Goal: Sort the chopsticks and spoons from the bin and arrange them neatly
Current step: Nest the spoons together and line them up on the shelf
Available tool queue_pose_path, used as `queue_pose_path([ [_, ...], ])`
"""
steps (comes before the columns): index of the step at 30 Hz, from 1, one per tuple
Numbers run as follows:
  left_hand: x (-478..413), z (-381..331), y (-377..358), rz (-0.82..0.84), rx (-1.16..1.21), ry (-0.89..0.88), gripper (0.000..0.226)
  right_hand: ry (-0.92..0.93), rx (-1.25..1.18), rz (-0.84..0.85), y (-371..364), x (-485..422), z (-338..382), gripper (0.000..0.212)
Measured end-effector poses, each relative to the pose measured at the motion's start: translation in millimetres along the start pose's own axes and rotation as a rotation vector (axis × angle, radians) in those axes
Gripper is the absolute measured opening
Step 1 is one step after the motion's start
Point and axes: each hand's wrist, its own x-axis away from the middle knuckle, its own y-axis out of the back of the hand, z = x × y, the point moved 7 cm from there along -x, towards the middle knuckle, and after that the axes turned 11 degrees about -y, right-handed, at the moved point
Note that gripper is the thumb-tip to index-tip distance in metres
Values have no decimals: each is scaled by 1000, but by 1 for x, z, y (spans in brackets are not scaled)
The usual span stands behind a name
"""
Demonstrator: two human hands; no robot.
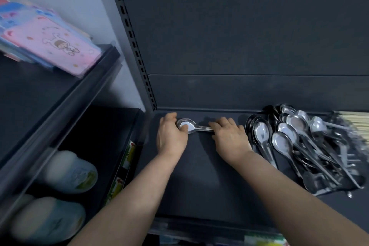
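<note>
Dark grey shelf (199, 175), matte metal, with a low lip along the back edge. One shiny steel spoon (189, 126) with a rounded bowl lies flat close to the back edge, near the back left corner, bowl to the left and handle running right, roughly parallel to the back lip. Left hand (171, 136) is at the bowl end: thumb pressed on the bowl's near rim, fingers curled over its far side, so the bowl is pinched. Right hand (229, 138) covers the handle end, fingers curled down over it; the handle tip is hidden under them. Only the neck and part of the bowl show between the two hands. Just right of the right hand, a loose heap of steel spoons (299, 142) fills the right part of the shelf from back edge to near the front, bowls mostly toward the back, handles crossing untidily. Pale wooden chopsticks (355, 124) are bundled at the back right, partly cut off by the frame edge. Bare shelf floor extends from the held spoon to the front edge, between the left wall and the heap. On the neighbouring shelves to the left: pink cartoon-printed flat packs (60, 46) above, blurred white rounded jars (69, 171) below.
</note>
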Motion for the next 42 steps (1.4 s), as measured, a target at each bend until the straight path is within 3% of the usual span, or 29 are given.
queue_pose_path([
  [5,21,-45,-12,-17,-15,-162,28,17,-2,-92,16,26,-35,45],
  [9,40,-78,-56,175,20,-212,17,-57,31,-136,28,48,-81,46],
  [12,57,-105,-91,295,13,-259,10,-139,28,-230,46,67,-122,30],
  [18,82,-159,-141,431,-17,-333,4,-286,0,-264,63,96,-202,36],
  [25,88,-190,-158,298,-166,-326,26,-326,-64,-220,59,111,-241,32],
  [33,67,-205,-162,289,-282,-227,29,-255,-155,-156,57,108,-246,25],
  [39,72,-190,-164,385,-385,-232,18,-216,-154,-108,53,102,-241,25],
  [42,74,-184,-158,351,-304,-238,11,-208,-165,-109,51,101,-235,23],
])
